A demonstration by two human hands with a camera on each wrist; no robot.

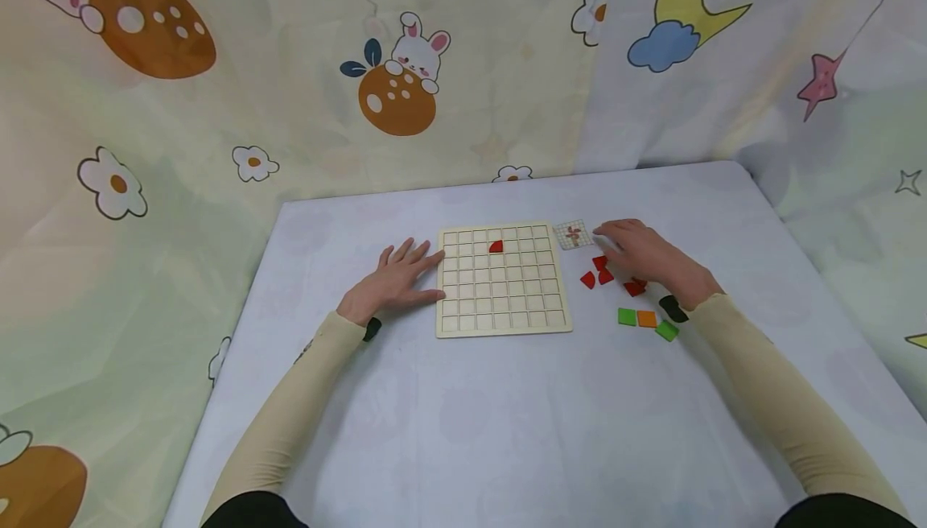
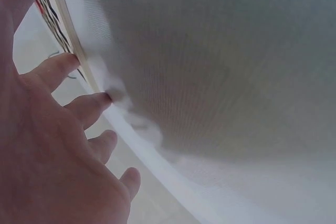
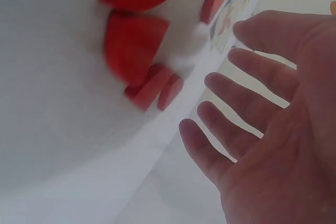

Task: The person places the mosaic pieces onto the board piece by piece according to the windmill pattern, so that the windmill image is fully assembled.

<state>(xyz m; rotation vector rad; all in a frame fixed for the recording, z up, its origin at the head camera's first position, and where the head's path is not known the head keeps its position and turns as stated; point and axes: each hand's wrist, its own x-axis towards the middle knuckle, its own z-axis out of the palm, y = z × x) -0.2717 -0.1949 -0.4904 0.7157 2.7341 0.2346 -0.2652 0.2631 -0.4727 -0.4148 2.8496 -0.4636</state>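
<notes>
A pale wooden grid board (image 1: 500, 280) lies on the table, with one red quarter-round piece (image 1: 496, 246) in its upper part. My left hand (image 1: 394, 280) has its fingers spread, thumb and index fingertip at the board's left edge (image 2: 79, 51). To the right of the board, my right hand (image 1: 644, 254) hovers over several red pieces (image 1: 605, 276), near a small patterned card (image 1: 573, 234). In the right wrist view the right hand (image 3: 262, 93) has extended fingers and holds nothing; red pieces (image 3: 134, 45) lie beside it.
Two green squares (image 1: 627, 316) and an orange square (image 1: 647, 319) lie below the red pieces, near the right wrist. The white table (image 1: 478, 431) stands against a printed cloth (image 1: 304, 77) behind and at the sides.
</notes>
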